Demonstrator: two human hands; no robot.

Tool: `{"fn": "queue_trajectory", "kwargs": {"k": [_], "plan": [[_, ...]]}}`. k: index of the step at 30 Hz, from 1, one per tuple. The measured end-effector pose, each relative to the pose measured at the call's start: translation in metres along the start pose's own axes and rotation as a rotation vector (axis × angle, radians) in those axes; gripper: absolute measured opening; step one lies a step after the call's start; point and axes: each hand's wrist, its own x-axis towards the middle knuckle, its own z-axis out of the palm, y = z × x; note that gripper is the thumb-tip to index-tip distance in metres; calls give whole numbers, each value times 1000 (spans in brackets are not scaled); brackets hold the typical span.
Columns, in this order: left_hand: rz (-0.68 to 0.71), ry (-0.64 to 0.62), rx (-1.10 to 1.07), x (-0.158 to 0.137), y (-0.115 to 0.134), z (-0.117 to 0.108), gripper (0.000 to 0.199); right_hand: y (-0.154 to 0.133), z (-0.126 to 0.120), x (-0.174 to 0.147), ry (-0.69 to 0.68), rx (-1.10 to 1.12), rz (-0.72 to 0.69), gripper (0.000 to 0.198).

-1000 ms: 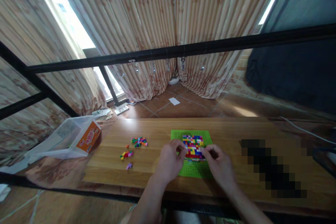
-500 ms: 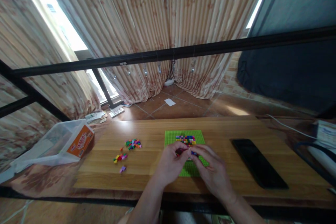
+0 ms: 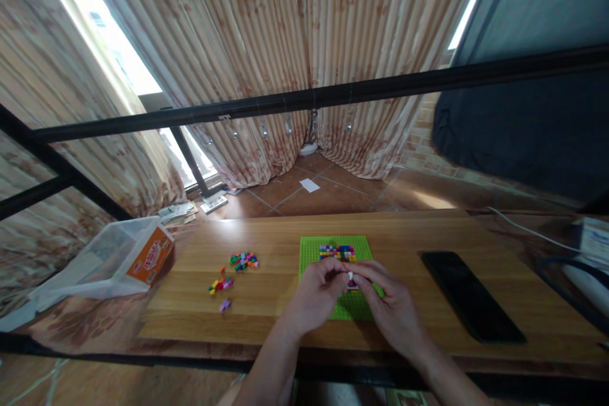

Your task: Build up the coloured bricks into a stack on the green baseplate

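A green studded baseplate [image 3: 309, 247] lies on the wooden board, with a block of multicoloured toy bricks [image 3: 337, 252] pressed onto its middle. Over its near part my two hands meet, fingertips together. My left hand [image 3: 316, 292] comes in from the left, thumb and forefinger closed in a pinch. From the other side my right hand [image 3: 387, 298] is pinched too. Between the fingertips of both shows a small white toy brick [image 3: 351, 276]. My fingers hide part of the brick pattern below them.
Loose toy bricks lie in small piles [image 3: 244, 260] on the left of the wooden board [image 3: 190, 317]. A black phone [image 3: 471, 295] rests at the right. Beyond the left edge stands a clear plastic box [image 3: 118, 247] with an orange label. A black rail [image 3: 266, 103] crosses behind.
Both hands have shifted very slightly to the right over the baseplate. The white brick now shows more plainly between the fingertips. The whole view has moved a little.
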Motion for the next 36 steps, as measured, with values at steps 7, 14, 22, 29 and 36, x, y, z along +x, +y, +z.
{"fn": "queue_trajectory", "kwargs": {"k": [7,14,22,29,36], "plan": [[9,12,-25,2,-1,7,23,2,-2,2,90,28,101,17],[-49,326,197,5,-5,-10,15,15,-25,11,179,-176,218,21],[-186,350,654,5,-16,-14,16,27,-14,9,-21,-247,149,21],[-225,268,754,4,-17,-12,24,40,-8,13,-37,-226,191,20],[-247,253,755,4,-14,-11,24,45,-1,15,91,39,401,23]]}}
